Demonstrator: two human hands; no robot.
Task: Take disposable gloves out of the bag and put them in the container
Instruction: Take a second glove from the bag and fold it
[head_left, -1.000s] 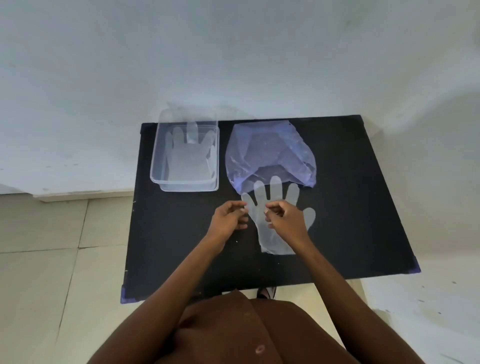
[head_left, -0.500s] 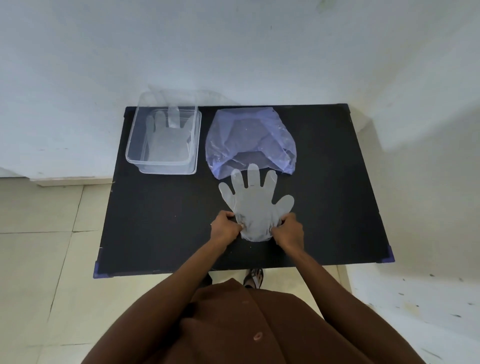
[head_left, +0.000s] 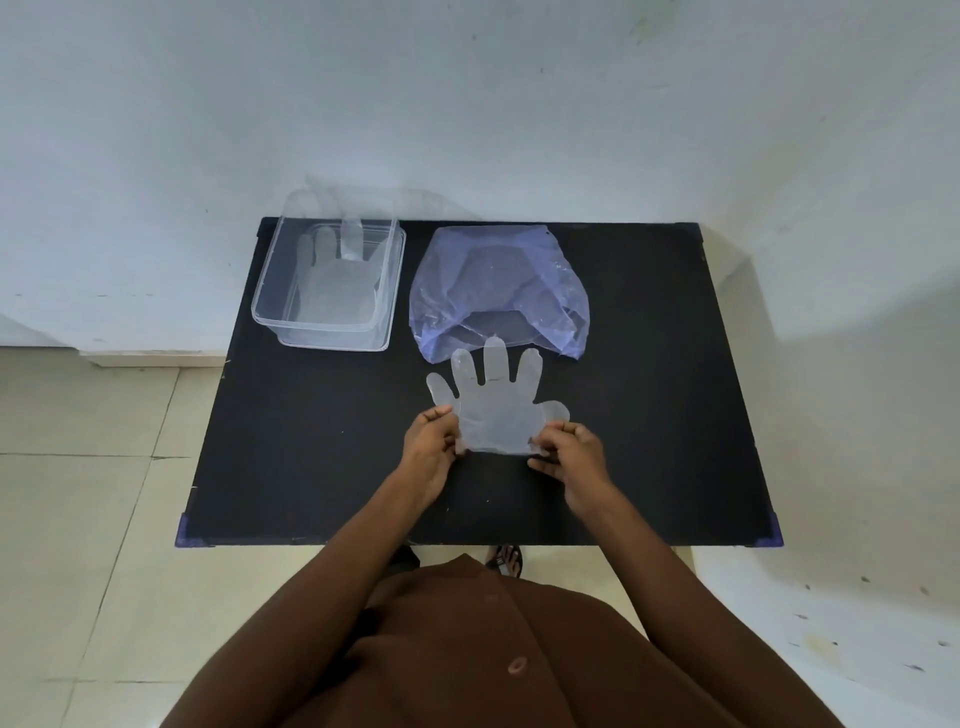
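Note:
A clear disposable glove lies flat on the black table, fingers pointing away from me, its fingertips touching the mouth of a bluish plastic bag. My left hand pinches the glove's cuff at its left corner, and my right hand pinches the right corner. At the table's far left stands a clear plastic container with another glove lying in it, one finger sticking up against the back wall.
The table stands against a white wall, with tiled floor to the left and in front. Bare black surface lies to the left and right of my hands. A sandalled foot shows under the near edge.
My hands slid from the glove's palm down to its cuff corners and now hold it there, spread flat. The camera view shifted, so everything sits a little differently in the frame.

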